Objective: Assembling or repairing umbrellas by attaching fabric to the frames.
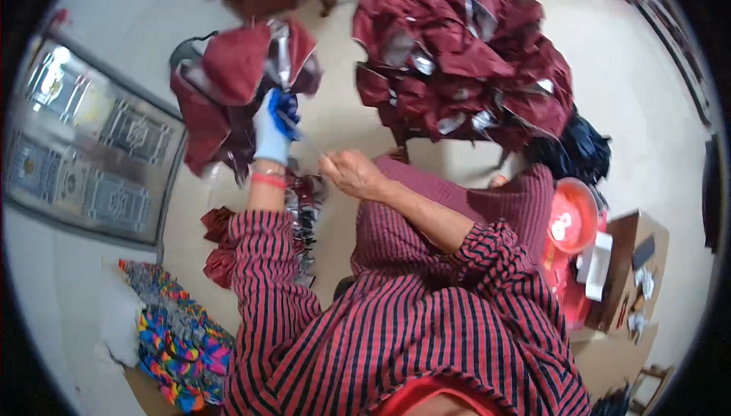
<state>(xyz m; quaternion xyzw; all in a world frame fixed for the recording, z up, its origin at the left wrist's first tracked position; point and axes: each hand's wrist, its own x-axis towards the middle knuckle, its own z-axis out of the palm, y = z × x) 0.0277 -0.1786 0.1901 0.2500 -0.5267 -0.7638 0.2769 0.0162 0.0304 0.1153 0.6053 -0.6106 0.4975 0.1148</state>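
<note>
My left hand (pixel 274 123), in a white and blue glove with a red band at the wrist, is closed on a bunch of maroon fabric (pixel 237 66). The cloth has a silver underside, like an umbrella canopy, and hangs to the left of the hand. Just right of the glove is my bare right hand (pixel 352 173), its fingers pinched together above my lap. A thin, blurred line runs between the two hands; I cannot make out what it is. Ahead, a large heap of the same maroon, silver-backed cloth (pixel 464 58) lies on a dark chair.
More maroon and silver pieces (pixel 304 210) lie on the floor beside my left arm. On my right are a black plastic bag (pixel 572 149), a red basin (pixel 588 218) and a brown cardboard box (pixel 618 264). Multicoloured fabric (pixel 179 340) is piled at lower left, below a patterned door (pixel 91 142).
</note>
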